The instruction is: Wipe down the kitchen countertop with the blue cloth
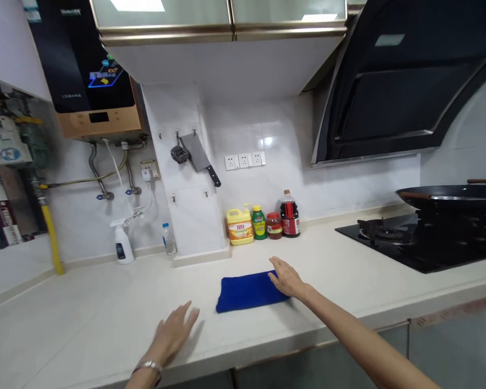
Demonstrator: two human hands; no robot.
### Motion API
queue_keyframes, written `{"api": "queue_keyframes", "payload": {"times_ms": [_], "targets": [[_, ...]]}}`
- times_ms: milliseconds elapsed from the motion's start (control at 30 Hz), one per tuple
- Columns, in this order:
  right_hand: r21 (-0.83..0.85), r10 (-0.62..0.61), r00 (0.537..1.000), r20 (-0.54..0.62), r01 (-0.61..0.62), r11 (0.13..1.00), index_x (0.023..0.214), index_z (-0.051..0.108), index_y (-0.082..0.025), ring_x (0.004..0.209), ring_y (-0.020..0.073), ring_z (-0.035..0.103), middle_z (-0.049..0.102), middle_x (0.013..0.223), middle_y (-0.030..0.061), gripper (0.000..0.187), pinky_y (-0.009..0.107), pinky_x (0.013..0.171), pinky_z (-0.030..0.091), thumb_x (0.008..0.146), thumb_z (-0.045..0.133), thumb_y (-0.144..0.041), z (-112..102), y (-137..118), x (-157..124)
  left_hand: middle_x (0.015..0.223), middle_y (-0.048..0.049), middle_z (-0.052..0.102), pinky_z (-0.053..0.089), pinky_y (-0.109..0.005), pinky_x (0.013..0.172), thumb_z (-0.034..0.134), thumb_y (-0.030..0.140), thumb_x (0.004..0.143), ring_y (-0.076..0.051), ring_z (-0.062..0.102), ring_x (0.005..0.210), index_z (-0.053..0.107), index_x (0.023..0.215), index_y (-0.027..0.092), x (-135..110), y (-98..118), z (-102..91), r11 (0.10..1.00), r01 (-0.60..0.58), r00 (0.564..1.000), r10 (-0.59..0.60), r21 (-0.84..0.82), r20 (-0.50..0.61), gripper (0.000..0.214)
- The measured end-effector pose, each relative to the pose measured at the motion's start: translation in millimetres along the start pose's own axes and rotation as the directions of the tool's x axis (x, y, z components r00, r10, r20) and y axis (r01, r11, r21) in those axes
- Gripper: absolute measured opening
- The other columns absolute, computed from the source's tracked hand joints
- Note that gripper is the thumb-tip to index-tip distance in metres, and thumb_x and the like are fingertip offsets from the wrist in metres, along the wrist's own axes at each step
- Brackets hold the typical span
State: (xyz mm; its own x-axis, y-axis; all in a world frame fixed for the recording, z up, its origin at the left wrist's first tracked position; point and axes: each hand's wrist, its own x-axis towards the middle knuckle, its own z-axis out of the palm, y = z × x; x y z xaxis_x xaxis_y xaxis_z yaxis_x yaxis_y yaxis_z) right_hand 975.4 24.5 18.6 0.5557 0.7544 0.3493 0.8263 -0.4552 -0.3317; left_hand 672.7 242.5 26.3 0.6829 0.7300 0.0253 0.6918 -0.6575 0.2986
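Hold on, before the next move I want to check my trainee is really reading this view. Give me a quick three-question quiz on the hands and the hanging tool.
1. Short answer: what thing lies nearest the right hand?
2. Multiple choice: how is the cleaver placed? A) lying flat; B) hanging on the wall; C) held in a hand.
3. About the left hand, true or false: it is clenched into a fist.

Key: 1. The blue cloth, at its right end. 2. B. 3. False: it is open, with thumb and fingers apart.
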Motion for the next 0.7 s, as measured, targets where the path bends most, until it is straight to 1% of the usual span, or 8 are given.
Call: {"api": "queue_keyframes", "payload": {"times_ms": [67, 133, 267, 367, 433, 533, 600, 700], "targets": [[-0.022, -0.002, 0.998, 0.067, 0.004, 1.0, 0.159, 0.039, -0.01, 0.154, 0.0352, 0.03, 0.036, 0.166, 0.0176, 0.065, 0.053, 0.127, 0.024, 0.101, 0.042, -0.039, 11.7, -16.2, 3.8, 0.172, -0.0078, 0.018, 0.008, -0.061, 0.13, 0.02, 0.059, 0.094, -0.03, 0.014, 0.16, 0.026, 0.163, 0.014, -9.4, -28.6, 18.6, 0.989, 0.021, 0.998, -0.029, 0.148, 0.048, 0.082], [-0.013, -0.046, 0.99, 0.136, 0.049, 0.999, 0.161, 0.037, -0.014, 0.157, 0.0356, 0.022, 0.033, 0.169, 0.0126, 0.068, 0.056, 0.129, 0.013, 0.102, 0.04, -0.048, 25.6, -41.0, 11.3, 0.173, -0.004, 0.011, 0.005, -0.06, 0.13, 0.019, 0.061, 0.095, -0.028, 0.007, 0.161, 0.022, 0.164, 0.018, -15.0, -41.9, 28.9, 0.977, 0.021, 0.999, -0.028, 0.214, 0.028, 0.082], [0.071, -0.192, 0.933, 0.304, 0.179, 0.981, 0.164, 0.031, -0.026, 0.16, 0.0339, 0.01, 0.024, 0.172, 0.0042, 0.068, 0.066, 0.127, 0.001, 0.104, 0.025, -0.057, 61.3, -88.4, 23.8, 0.173, -0.0033, 0.015, 0.009, -0.058, 0.13, 0.02, 0.065, 0.096, -0.027, 0.011, 0.161, 0.025, 0.164, 0.022, -15.2, -38.6, 32.4, 0.974, 0.029, 1.0, -0.027, 0.224, -0.009, 0.081], [0.075, -0.192, 0.903, 0.385, 0.177, 0.981, 0.165, 0.028, -0.029, 0.16, 0.0351, 0.008, 0.019, 0.174, 0.0015, 0.067, 0.072, 0.124, -0.002, 0.105, 0.018, -0.057, 74.3, -98.7, 23.5, 0.173, -0.0032, 0.017, 0.01, -0.058, 0.13, 0.02, 0.067, 0.096, -0.026, 0.012, 0.161, 0.027, 0.163, 0.024, -12.8, -35.9, 32.1, 0.976, 0.019, 1.0, -0.015, 0.218, -0.021, 0.08], [0.065, -0.197, 0.895, 0.399, 0.186, 0.98, 0.165, 0.027, -0.029, 0.16, 0.0357, 0.008, 0.018, 0.174, 0.0015, 0.068, 0.072, 0.124, -0.001, 0.104, 0.019, -0.059, 70.9, -91.4, 18.6, 0.173, -0.0031, 0.016, 0.01, -0.058, 0.13, 0.019, 0.067, 0.096, -0.026, 0.012, 0.161, 0.026, 0.164, 0.025, -11.8, -37.6, 32.5, 0.975, 0.017, 1.0, -0.013, 0.22, -0.02, 0.08], [0.05, -0.176, 0.904, 0.391, 0.17, 0.984, 0.165, 0.028, -0.03, 0.16, 0.0349, 0.008, 0.019, 0.174, 0.0012, 0.068, 0.071, 0.124, 0.0, 0.104, 0.02, -0.059, 55.5, -65.4, 5.0, 0.173, -0.0024, 0.016, 0.01, -0.059, 0.13, 0.019, 0.065, 0.095, -0.026, 0.011, 0.161, 0.025, 0.164, 0.023, -9.4, -39.8, 33.4, 0.97, 0.012, 1.0, -0.009, 0.242, -0.013, 0.08], [0.019, -0.117, 0.922, 0.37, 0.118, 0.993, 0.164, 0.029, -0.031, 0.16, 0.0339, 0.009, 0.019, 0.174, 0.0009, 0.066, 0.07, 0.125, 0.001, 0.104, 0.021, -0.059, 43.3, -39.8, -7.4, 0.173, -0.0015, 0.016, 0.011, -0.059, 0.13, 0.019, 0.064, 0.095, -0.026, 0.012, 0.161, 0.025, 0.164, 0.023, -6.9, -40.1, 34.1, 0.966, 0.0, 1.0, 0.004, 0.258, -0.013, 0.08], [-0.06, 0.007, 0.941, 0.339, 0.014, 0.998, 0.164, 0.029, -0.032, 0.16, 0.0339, 0.011, 0.02, 0.174, 0.0014, 0.064, 0.07, 0.125, 0.003, 0.105, 0.024, -0.056, 22.4, 11.0, -29.7, 0.173, -0.0008, 0.015, 0.014, -0.06, 0.129, 0.019, 0.062, 0.096, -0.026, 0.013, 0.161, 0.026, 0.164, 0.022, -4.2, -43.6, 34.3, 0.962, -0.015, 1.0, 0.019, 0.273, -0.012, 0.079]]}}
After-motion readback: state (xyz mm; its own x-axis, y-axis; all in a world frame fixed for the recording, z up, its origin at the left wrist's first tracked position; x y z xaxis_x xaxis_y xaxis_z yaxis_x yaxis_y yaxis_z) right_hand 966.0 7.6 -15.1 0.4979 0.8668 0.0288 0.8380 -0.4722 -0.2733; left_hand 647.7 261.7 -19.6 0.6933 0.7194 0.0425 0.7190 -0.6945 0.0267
